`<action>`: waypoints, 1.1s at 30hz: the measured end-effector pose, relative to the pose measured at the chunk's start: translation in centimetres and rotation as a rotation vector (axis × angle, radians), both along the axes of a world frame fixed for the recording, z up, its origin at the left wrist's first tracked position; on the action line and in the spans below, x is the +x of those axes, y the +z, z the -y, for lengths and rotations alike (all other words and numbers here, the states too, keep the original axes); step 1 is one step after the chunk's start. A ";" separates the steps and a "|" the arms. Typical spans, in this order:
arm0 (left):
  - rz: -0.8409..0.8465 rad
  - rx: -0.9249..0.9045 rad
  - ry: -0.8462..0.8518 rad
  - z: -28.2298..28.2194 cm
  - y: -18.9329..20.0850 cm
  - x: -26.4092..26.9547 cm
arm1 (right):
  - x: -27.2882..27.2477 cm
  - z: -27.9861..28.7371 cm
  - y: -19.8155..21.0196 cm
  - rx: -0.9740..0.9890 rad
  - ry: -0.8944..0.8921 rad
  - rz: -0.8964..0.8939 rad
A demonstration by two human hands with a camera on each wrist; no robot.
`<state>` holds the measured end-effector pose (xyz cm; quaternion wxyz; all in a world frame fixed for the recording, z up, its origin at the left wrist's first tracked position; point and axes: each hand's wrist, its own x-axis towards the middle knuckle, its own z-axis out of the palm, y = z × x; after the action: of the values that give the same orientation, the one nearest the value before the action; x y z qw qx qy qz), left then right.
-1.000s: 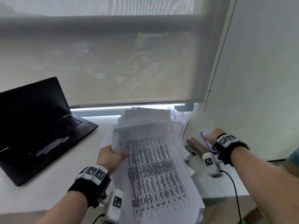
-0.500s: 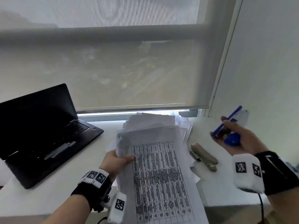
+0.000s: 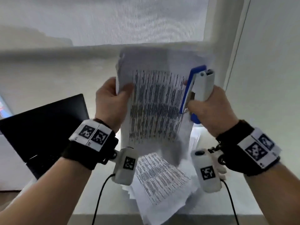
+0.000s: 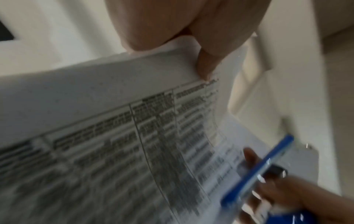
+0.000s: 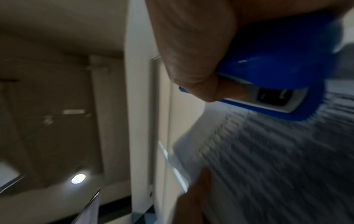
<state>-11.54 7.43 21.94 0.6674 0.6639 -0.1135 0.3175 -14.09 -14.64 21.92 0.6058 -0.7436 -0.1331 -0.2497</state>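
My left hand [image 3: 113, 98] holds a bundle of printed sheets [image 3: 154, 103] upright in the air, thumb on the front near the top left edge. In the left wrist view its thumb [image 4: 206, 60] pinches the sheets [image 4: 114, 136]. My right hand [image 3: 209, 111] grips a blue and white stapler [image 3: 194, 88] against the right edge of the bundle. The right wrist view shows the stapler [image 5: 277, 68] close above the blurred sheets [image 5: 268, 159]. Whether the paper sits between the stapler's jaws is not clear.
A loose pile of printed papers [image 3: 162, 181] lies on the white table [image 3: 105, 200] below my hands. A black open laptop [image 3: 42, 127] stands at the left. A window with a lowered blind [image 3: 113, 21] is ahead, and a white wall [image 3: 267, 62] on the right.
My left hand has lifted the bundle off the pile and raised it upright. My right hand has brought the blue stapler from the right over to the bundle's right edge.
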 end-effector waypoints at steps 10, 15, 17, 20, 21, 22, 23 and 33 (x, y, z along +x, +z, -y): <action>-0.315 -0.059 -0.010 1.0 -6.6 0.9 | 0.6 1.2 -5.2 -0.049 0.024 -0.209; -0.296 -0.147 -0.106 1.3 -6.1 0.9 | 1.5 1.6 -3.9 -0.053 0.115 -0.267; -0.272 -0.132 -0.078 1.3 -5.8 1.0 | 2.0 1.8 -3.1 -0.051 0.128 -0.251; -0.261 -0.066 -0.042 1.0 -6.3 1.7 | 2.0 1.9 -2.5 -0.068 0.149 -0.243; -0.261 -0.032 -0.046 0.9 -6.5 1.8 | 1.8 1.9 -2.7 -0.067 0.173 -0.259; -0.262 0.013 -0.044 1.0 -6.8 1.8 | 1.5 1.8 -3.1 -0.062 0.196 -0.277; -0.259 0.059 -0.038 1.0 -7.0 1.8 | 1.2 1.6 -3.5 -0.057 0.216 -0.291; -0.150 0.068 -0.024 1.8 -5.2 1.3 | 0.7 1.4 -3.7 -0.046 0.108 -0.183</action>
<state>-10.20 5.58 16.76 0.6549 0.7067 -0.0819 0.2548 -13.43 -16.08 18.18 0.6109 -0.7686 -0.1231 -0.1447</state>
